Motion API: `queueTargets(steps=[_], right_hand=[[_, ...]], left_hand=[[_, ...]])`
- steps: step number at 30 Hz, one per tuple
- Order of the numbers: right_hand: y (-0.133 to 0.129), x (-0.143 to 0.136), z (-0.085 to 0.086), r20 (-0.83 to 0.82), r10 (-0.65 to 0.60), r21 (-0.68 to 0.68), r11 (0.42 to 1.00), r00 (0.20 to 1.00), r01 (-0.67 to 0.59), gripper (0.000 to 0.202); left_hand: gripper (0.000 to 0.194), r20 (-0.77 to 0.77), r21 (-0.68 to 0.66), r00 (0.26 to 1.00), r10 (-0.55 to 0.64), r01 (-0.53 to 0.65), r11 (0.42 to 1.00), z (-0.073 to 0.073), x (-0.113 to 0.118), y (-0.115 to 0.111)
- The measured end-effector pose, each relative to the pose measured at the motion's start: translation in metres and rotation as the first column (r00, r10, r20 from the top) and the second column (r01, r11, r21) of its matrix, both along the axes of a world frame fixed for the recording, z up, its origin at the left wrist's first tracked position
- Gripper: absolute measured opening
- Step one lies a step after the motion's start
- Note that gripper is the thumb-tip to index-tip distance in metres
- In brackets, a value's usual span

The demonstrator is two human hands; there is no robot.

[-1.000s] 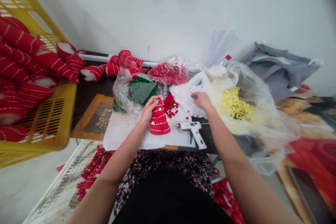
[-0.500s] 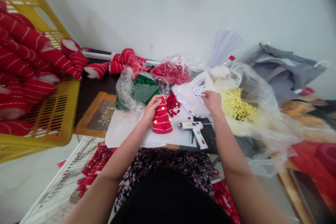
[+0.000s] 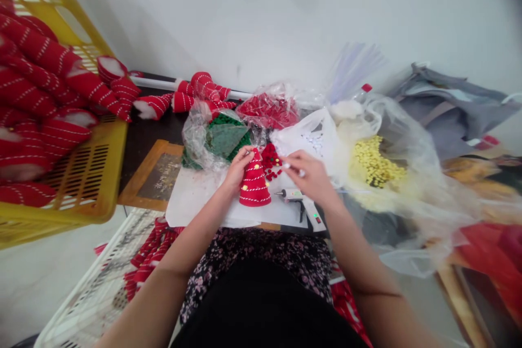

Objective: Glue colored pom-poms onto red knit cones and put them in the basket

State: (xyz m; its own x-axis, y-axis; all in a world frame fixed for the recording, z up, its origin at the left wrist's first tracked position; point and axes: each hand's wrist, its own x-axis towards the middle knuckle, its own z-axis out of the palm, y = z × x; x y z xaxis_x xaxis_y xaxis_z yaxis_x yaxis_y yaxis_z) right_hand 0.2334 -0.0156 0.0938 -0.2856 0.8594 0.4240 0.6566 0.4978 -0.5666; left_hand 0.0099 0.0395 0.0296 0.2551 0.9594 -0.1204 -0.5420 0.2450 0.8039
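My left hand (image 3: 240,167) is closed on the upper part of a red cone (image 3: 255,187) with white stitched stripes and small yellow pompoms. The cone stands upright over a white sheet (image 3: 191,201). To its right, my right hand (image 3: 308,172) pinches a small white pompom (image 3: 286,166) at the fingertips; another white one shows near the fingers. Below that hand lies a white glue gun (image 3: 312,212), its nozzle toward the cone and its body partly covered. Small red pompoms (image 3: 271,157) are heaped just behind the cone.
Behind are bags of green pompoms (image 3: 228,136), red pompoms (image 3: 269,110) and white pompoms (image 3: 314,141). At right is a clear bag of yellow pompoms (image 3: 375,163). A yellow crate (image 3: 110,174) of striped red cones stands left, above a white basket (image 3: 73,304).
My right hand has moved left from the bag of white pompoms toward the cone, carrying a white pompom. My left hand still holds the cone in about the same place.
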Motion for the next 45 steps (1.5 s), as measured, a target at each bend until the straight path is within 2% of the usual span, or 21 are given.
queueTargets(steps=[2, 4, 7, 11, 15, 19, 27, 36, 45], right_hand=[[-0.017, -0.030, -0.004, 0.093, 0.087, 0.030, 0.995, 0.992, -0.090, 0.038], [-0.027, -0.051, -0.012, 0.212, 0.078, 0.070, 0.993, 0.974, -0.095, 0.043], [-0.033, -0.063, -0.021, 0.340, 0.056, 0.126, 0.986, 0.939, -0.105, 0.047], [-0.036, -0.060, -0.017, 0.353, 0.038, 0.149, 0.984, 0.935, -0.097, 0.049], [-0.038, -0.056, -0.010, 0.287, 0.050, 0.146, 0.985, 0.957, -0.096, 0.032], [-0.036, -0.057, -0.010, 0.279, 0.074, 0.172, 0.977, 0.957, -0.126, 0.021], [-0.034, -0.054, -0.014, 0.277, 0.083, 0.208, 0.968, 0.957, -0.144, 0.029], [-0.036, -0.053, -0.020, 0.406, 0.108, 0.223, 0.951, 0.908, -0.213, 0.041], [-0.038, -0.055, -0.014, 0.302, 0.073, 0.277, 0.947, 0.950, -0.161, 0.026]], left_hand=[[0.032, -0.013, 0.016, 1.000, 0.014, -0.014, 1.000, 0.000, 0.000, 0.000], [0.031, -0.021, 0.034, 1.000, 0.020, -0.019, 0.999, -0.001, 0.000, 0.000], [0.030, -0.024, 0.054, 0.999, 0.026, -0.024, 0.998, -0.001, 0.000, 0.000], [0.031, -0.013, 0.049, 0.999, 0.029, -0.028, 0.998, -0.002, 0.001, 0.001], [0.032, -0.027, 0.056, 0.999, 0.036, -0.035, 0.998, -0.003, 0.001, 0.001], [0.033, -0.034, 0.051, 0.998, 0.048, -0.046, 0.998, -0.003, 0.001, 0.002], [0.030, -0.011, 0.057, 0.999, 0.046, -0.046, 0.997, -0.002, 0.002, 0.001], [0.030, -0.044, 0.050, 0.998, 0.047, -0.045, 0.998, -0.003, 0.001, 0.001], [0.028, -0.020, 0.062, 0.999, 0.051, -0.049, 0.997, -0.003, 0.002, 0.000]])
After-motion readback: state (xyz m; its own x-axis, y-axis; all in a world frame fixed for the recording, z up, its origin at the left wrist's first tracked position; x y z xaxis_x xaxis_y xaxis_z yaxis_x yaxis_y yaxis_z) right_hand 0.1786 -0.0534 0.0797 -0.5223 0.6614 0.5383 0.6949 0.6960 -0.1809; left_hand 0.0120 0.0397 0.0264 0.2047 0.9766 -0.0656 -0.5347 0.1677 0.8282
